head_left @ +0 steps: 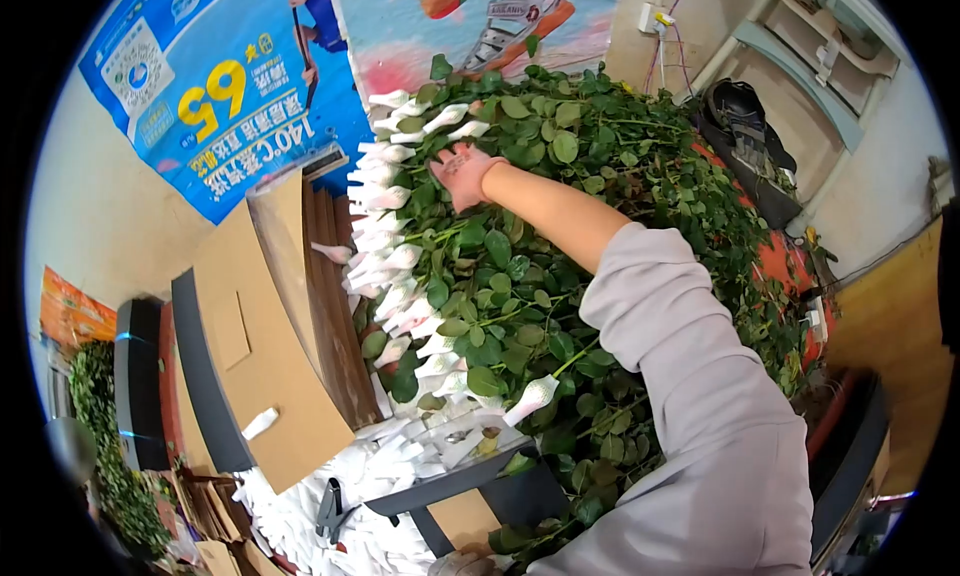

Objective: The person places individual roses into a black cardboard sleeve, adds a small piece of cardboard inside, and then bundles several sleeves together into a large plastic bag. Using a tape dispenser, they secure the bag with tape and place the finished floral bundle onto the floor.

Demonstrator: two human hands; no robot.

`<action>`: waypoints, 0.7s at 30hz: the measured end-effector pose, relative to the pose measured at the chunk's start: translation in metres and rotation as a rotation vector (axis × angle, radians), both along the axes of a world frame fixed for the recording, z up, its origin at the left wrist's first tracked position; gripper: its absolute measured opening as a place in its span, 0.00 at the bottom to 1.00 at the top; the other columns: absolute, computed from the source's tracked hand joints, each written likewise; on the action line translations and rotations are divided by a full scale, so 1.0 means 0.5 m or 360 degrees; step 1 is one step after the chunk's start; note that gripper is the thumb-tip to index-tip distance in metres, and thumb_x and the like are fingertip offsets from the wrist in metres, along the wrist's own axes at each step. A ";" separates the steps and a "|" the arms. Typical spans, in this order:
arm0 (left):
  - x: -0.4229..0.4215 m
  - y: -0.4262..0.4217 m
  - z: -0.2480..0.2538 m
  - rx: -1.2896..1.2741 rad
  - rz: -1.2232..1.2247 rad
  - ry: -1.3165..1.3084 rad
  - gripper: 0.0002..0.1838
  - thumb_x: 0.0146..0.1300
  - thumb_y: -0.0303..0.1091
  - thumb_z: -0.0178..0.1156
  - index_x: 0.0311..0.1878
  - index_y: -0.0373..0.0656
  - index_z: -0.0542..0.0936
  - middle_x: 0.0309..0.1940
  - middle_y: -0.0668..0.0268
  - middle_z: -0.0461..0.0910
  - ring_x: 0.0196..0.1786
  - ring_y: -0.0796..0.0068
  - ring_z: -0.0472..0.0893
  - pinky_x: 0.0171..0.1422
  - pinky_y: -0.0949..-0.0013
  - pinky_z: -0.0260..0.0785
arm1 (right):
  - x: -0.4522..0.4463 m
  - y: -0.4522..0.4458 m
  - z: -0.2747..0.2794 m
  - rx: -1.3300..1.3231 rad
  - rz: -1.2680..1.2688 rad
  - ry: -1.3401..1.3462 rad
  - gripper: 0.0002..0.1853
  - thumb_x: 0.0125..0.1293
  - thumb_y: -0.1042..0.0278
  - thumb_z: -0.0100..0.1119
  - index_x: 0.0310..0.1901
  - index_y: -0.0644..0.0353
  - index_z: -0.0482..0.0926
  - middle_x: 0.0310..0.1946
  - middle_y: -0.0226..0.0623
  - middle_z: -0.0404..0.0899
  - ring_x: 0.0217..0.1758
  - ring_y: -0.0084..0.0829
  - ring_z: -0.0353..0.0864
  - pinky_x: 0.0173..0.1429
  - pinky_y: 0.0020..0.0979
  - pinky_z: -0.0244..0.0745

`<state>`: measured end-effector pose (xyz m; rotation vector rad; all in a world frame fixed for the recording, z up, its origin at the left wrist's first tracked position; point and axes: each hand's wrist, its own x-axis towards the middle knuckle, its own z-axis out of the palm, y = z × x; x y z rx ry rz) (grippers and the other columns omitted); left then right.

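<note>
My right hand, in a pinkish glove, reaches across the leafy pile of rose stems. Its fingers are spread over the leaves, just right of a column of flower heads in white net sleeves; nothing shows in its grasp. Lower down, a single sleeved flower head lies on the near side of the pile. At the bottom edge, only a small gloved part of my left hand shows, and its fingers are hidden.
Left of the flowers stand cardboard sheets with a loose white sleeve on them. Many white sleeves surround a black stapler. A dark board lies near me. Black shoes stand at the back right.
</note>
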<state>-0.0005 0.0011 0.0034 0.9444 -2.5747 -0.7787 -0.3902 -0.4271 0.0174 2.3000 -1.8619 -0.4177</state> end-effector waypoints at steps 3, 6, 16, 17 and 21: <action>0.007 -0.006 -0.032 -0.0071 -0.0017 0.0223 0.03 0.48 0.33 0.62 0.25 0.45 0.79 0.29 0.62 0.76 0.35 0.62 0.76 0.37 0.62 0.70 | -0.018 -0.004 -0.015 -0.0205 0.0097 0.0049 0.36 0.51 0.59 0.58 0.63 0.59 0.61 0.57 0.42 0.68 0.60 0.47 0.68 0.61 0.41 0.62; 0.010 0.003 -0.031 0.0131 0.0115 0.0224 0.04 0.47 0.33 0.64 0.24 0.45 0.79 0.28 0.64 0.76 0.34 0.64 0.77 0.35 0.63 0.70 | -0.009 -0.025 -0.026 -0.0224 0.0158 0.0144 0.33 0.53 0.63 0.57 0.63 0.59 0.62 0.54 0.43 0.70 0.56 0.42 0.71 0.54 0.39 0.67; -0.026 -0.021 0.014 -0.0145 0.0150 0.0123 0.06 0.43 0.35 0.64 0.19 0.51 0.76 0.22 0.69 0.74 0.30 0.67 0.76 0.33 0.64 0.70 | -0.056 -0.019 0.158 -0.0482 -0.0043 0.0023 0.27 0.55 0.70 0.49 0.60 0.57 0.66 0.53 0.42 0.73 0.56 0.38 0.75 0.54 0.34 0.72; -0.031 -0.031 0.030 -0.0258 0.0001 0.0124 0.06 0.42 0.35 0.64 0.19 0.50 0.76 0.22 0.69 0.74 0.31 0.67 0.77 0.34 0.64 0.71 | -0.080 -0.016 0.184 -0.0649 -0.0076 0.0049 0.29 0.55 0.67 0.51 0.62 0.56 0.65 0.54 0.40 0.73 0.57 0.35 0.73 0.55 0.33 0.72; -0.044 -0.041 0.060 -0.0347 -0.0040 0.0129 0.08 0.39 0.34 0.67 0.17 0.50 0.76 0.20 0.68 0.73 0.30 0.67 0.77 0.34 0.64 0.71 | -0.119 0.087 0.319 -0.1047 -0.0107 -0.0066 0.28 0.56 0.61 0.52 0.60 0.56 0.66 0.53 0.40 0.72 0.55 0.36 0.73 0.56 0.32 0.69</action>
